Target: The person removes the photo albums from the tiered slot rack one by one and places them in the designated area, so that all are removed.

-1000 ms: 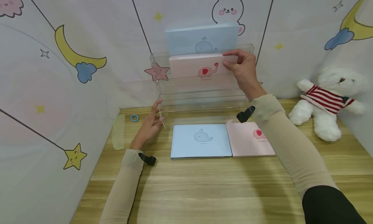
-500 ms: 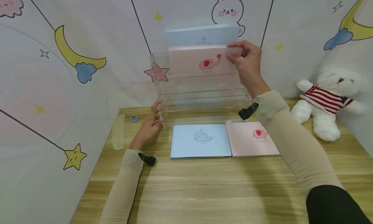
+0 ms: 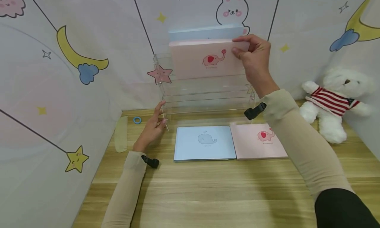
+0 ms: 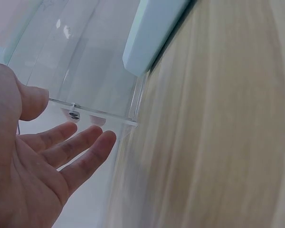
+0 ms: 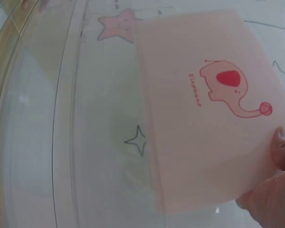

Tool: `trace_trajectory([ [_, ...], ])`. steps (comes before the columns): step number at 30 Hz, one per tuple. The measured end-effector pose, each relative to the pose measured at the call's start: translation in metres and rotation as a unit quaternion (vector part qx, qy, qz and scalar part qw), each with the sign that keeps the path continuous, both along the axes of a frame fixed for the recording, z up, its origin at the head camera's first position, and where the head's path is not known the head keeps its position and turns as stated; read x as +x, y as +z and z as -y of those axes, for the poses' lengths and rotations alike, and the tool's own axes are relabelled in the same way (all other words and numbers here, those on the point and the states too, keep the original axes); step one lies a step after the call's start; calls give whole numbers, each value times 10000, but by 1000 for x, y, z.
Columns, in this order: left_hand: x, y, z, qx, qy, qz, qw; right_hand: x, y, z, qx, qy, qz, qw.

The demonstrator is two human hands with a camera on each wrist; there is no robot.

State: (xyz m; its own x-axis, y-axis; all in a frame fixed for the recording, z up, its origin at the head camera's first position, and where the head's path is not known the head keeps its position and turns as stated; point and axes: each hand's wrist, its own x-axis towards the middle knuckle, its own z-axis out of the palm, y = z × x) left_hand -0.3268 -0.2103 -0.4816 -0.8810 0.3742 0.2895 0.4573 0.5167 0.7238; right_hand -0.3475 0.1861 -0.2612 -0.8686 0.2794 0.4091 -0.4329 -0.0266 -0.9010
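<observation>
There are two pink covers [image 3: 187, 61], two blue covers [image 3: 205, 148], one rack [image 3: 207, 95].

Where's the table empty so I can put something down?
The biggest bare bit of table is in front of the flat blue booklet and flat pink booklet, between the left sleeve and right sleeve. Another is right of the right sleeve, in front of the teddy bear. Crowded at the back: clear rack, left hand, blue ring and pale strip.

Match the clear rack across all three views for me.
Head: clear rack, upper centre.
Left wrist: rack, upper left, above the outstretched fingers.
Right wrist: rack, long edges running down the left side.
Shared landmark: wooden table, only a strip upper left in the right wrist view.
</observation>
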Motion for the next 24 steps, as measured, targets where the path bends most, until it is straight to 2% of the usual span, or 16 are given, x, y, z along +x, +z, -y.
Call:
trace_trajectory([
  [18,0,1,-1,29,-62,142,9999,11,0,4,-258,28,-309,9992],
  [21,0,1,0,30,-73,132,9999,14,2,5,-313,13,-235,9992],
  [24,1,1,-1,75,-70,128,9999,18,1,5,-348,-10,78,9994],
])
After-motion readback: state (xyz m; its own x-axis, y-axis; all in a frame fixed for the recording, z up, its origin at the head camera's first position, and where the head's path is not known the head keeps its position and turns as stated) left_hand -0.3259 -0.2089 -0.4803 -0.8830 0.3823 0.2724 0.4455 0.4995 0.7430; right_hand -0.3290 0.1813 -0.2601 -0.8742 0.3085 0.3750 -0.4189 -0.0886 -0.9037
